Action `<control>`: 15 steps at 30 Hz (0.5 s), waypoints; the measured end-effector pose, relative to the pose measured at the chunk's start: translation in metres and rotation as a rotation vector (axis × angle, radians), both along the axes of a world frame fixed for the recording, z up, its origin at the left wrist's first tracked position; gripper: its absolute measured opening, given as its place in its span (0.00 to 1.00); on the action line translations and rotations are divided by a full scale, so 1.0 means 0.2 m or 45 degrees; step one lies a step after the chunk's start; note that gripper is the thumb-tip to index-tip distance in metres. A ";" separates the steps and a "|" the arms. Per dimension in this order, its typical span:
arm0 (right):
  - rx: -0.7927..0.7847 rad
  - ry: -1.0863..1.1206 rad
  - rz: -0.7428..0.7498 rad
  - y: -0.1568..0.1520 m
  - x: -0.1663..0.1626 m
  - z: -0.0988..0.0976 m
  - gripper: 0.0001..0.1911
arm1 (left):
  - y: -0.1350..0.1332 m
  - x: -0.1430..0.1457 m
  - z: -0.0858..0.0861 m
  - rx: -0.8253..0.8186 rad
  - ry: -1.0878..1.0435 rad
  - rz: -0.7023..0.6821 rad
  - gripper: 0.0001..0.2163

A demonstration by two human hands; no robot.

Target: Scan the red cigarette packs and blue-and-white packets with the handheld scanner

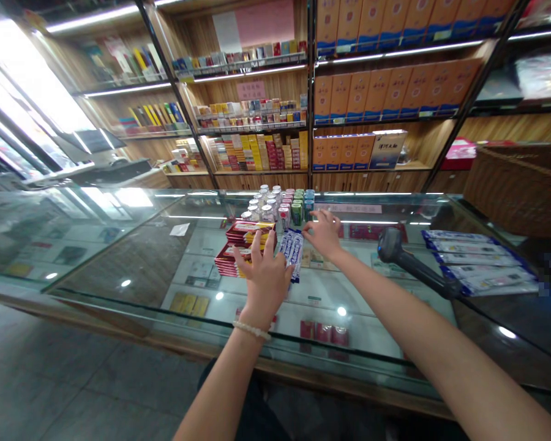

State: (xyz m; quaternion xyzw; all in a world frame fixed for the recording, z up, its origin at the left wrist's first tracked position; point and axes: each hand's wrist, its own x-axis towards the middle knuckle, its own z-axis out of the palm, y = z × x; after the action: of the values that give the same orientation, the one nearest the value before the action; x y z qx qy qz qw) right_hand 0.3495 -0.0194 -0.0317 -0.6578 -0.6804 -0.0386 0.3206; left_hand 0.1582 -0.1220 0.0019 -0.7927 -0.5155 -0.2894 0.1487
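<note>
My left hand [264,283], a pale bracelet at its wrist, is held with fingers spread over stacked red-and-yellow packs [227,262] and the near part of some blue-and-white packets [292,248]. It partly hides both. My right hand [325,236] is at the right side of the blue packets. Its thumb points toward them and its fingers are curved but apart, with nothing seen between them. Whether the thumb touches a packet I cannot tell. Behind the packs stand white-capped clear jars [267,212], and beside them pink, green [296,214] and blue small containers in rows.
Everything rests on a glass counter [160,306] with goods showing underneath. A corded barcode scanner [406,260] lies right of my right forearm. Farther right are more blue-and-white packets [482,263] and a brown woven box [523,190]. Shelves of boxes [360,98] line the back wall.
</note>
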 end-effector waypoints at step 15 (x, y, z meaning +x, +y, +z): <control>0.035 -0.029 -0.014 -0.01 -0.01 -0.02 0.15 | -0.02 0.00 0.01 -0.018 0.068 0.040 0.04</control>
State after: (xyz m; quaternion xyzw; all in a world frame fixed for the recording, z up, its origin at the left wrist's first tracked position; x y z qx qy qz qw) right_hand 0.3479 -0.0205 -0.0354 -0.6568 -0.6798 -0.0573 0.3214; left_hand 0.1576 -0.1258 0.0033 -0.7929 -0.5258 -0.2620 0.1615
